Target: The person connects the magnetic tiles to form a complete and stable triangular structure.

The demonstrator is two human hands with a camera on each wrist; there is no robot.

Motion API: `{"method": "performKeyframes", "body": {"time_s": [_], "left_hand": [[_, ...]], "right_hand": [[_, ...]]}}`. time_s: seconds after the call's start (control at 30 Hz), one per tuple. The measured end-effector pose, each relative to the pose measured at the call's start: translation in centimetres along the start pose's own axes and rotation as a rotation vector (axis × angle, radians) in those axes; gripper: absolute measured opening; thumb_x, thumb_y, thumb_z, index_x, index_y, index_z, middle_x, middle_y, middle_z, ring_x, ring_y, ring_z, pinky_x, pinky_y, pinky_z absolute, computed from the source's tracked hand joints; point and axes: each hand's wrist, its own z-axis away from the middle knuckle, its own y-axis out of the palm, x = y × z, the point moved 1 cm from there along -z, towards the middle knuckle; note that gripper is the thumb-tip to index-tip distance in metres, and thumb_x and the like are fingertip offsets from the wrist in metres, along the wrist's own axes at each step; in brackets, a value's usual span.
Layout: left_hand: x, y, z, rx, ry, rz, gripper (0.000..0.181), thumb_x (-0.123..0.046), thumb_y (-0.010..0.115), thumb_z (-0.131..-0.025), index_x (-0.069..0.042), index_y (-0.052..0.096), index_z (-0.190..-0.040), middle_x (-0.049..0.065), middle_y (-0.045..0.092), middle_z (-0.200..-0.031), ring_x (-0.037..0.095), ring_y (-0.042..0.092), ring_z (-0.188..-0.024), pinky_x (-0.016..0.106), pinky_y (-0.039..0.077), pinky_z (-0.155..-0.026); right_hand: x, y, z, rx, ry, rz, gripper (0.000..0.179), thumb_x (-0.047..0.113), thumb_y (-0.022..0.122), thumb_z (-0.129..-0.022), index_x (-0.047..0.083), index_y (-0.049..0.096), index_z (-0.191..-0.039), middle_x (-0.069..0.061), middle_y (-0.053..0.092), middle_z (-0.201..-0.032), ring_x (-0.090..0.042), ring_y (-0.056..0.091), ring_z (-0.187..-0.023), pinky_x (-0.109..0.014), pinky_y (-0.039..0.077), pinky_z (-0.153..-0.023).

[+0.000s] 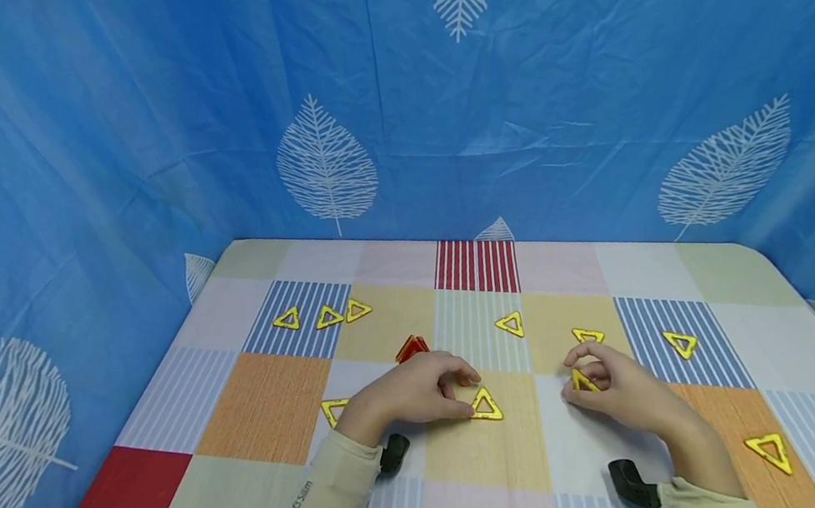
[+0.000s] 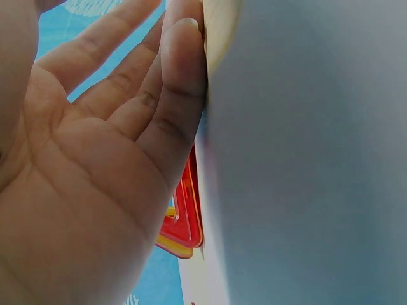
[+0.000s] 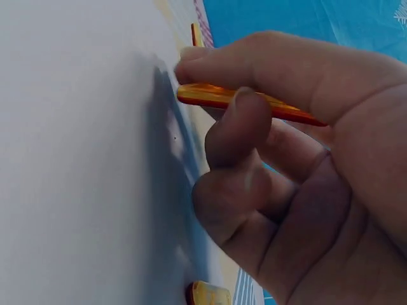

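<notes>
My left hand (image 1: 416, 391) lies low over the patchwork cloth, its fingers loosely bent. The fingertips meet the left corner of a flat yellow triangle frame (image 1: 488, 417). Another yellow triangle (image 1: 328, 414) is partly covered by the left wrist. Just beyond the left hand sits a small pile of red triangle frames (image 1: 411, 347); the left wrist view shows a red triangle (image 2: 193, 219) past the palm. To the right, my right hand (image 1: 627, 392) pinches a yellow triangle (image 3: 203, 95) between thumb and fingers, close above the cloth. Behind that hand lies one more triangle (image 1: 587, 330).
Three yellow triangles (image 1: 331, 324) lie at the back left, and one (image 1: 519, 322) at the back middle. Further triangles lie on the right, on a blue striped patch (image 1: 723, 344) and an orange patch (image 1: 729, 427). A blue leaf-patterned curtain (image 1: 392, 121) encloses the table.
</notes>
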Motion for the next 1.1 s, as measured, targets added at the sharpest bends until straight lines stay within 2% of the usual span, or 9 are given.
{"method": "performKeyframes", "body": {"time_s": [0.2,0.3,0.43,0.57,0.67,0.83,0.97,1.1], "left_hand": [[0.02,-0.01,-0.02,0.0,0.002,-0.003,0.036,-0.019,0.082,-0.087,-0.012,0.071,-0.12,-0.009,0.066,-0.109,0.003,0.059,-0.075,0.021,0.05,-0.073],[0.01,-0.04,-0.02,0.0,0.006,-0.001,0.035,-0.019,0.081,-0.087,-0.012,0.071,-0.12,-0.008,0.066,-0.11,0.004,0.059,-0.076,0.021,0.05,-0.073],[0.05,-0.03,-0.04,0.001,0.013,0.003,0.035,-0.018,0.081,-0.087,-0.011,0.071,-0.119,-0.006,0.066,-0.11,0.004,0.059,-0.076,0.022,0.05,-0.073],[0.09,-0.01,-0.04,0.005,0.01,0.012,0.035,-0.018,0.081,-0.087,-0.011,0.071,-0.119,-0.006,0.066,-0.11,0.004,0.059,-0.076,0.022,0.05,-0.073],[0.09,0.0,-0.03,0.004,0.004,0.016,0.034,-0.018,0.082,-0.087,-0.011,0.071,-0.119,-0.007,0.066,-0.109,0.004,0.059,-0.075,0.022,0.05,-0.073],[-0.01,-0.06,0.01,0.001,-0.001,0.01,0.034,-0.019,0.081,-0.087,-0.011,0.071,-0.119,-0.008,0.065,-0.108,0.004,0.059,-0.075,0.021,0.05,-0.073],[-0.04,-0.06,0.02,0.0,0.001,0.008,0.034,-0.019,0.082,-0.087,-0.011,0.071,-0.118,-0.008,0.065,-0.108,0.004,0.058,-0.075,0.021,0.05,-0.073],[0.02,-0.04,-0.04,0.001,0.0,0.009,0.035,-0.018,0.082,-0.086,-0.011,0.071,-0.119,-0.008,0.065,-0.108,0.004,0.059,-0.075,0.021,0.05,-0.073]], "right_hand": [[-0.01,0.0,-0.14,0.027,-0.023,-0.023,0.042,0.014,0.082,-0.085,-0.001,0.065,-0.121,-0.01,0.066,-0.098,-0.013,0.058,-0.066,-0.028,0.051,-0.059],[-0.01,0.09,-0.13,0.054,-0.038,-0.032,0.052,0.018,0.081,-0.087,0.0,0.062,-0.132,-0.013,0.065,-0.108,-0.013,0.058,-0.066,-0.029,0.052,-0.059],[0.1,0.19,-0.06,0.086,-0.063,-0.022,0.057,0.019,0.073,-0.095,0.002,0.053,-0.145,-0.017,0.061,-0.119,-0.018,0.063,-0.076,-0.03,0.053,-0.065],[0.24,0.28,-0.1,0.111,-0.069,-0.02,0.051,0.012,0.063,-0.1,0.006,0.049,-0.149,-0.017,0.06,-0.125,-0.02,0.063,-0.085,-0.031,0.054,-0.069],[0.27,0.3,-0.21,0.11,-0.086,-0.031,0.053,0.008,0.063,-0.099,0.004,0.047,-0.15,-0.018,0.06,-0.125,-0.02,0.064,-0.086,-0.031,0.054,-0.07],[0.35,0.42,-0.25,0.09,-0.065,-0.077,0.051,0.008,0.069,-0.096,-0.002,0.051,-0.142,-0.022,0.061,-0.127,-0.022,0.068,-0.09,-0.032,0.055,-0.07],[0.41,0.57,-0.24,0.067,-0.024,-0.078,0.038,0.01,0.073,-0.093,-0.001,0.062,-0.128,-0.018,0.063,-0.124,-0.021,0.067,-0.085,-0.031,0.054,-0.066],[0.51,0.7,-0.27,0.051,-0.002,-0.105,0.037,0.01,0.076,-0.091,0.0,0.064,-0.124,-0.017,0.065,-0.118,-0.022,0.068,-0.085,-0.03,0.052,-0.065]]}}
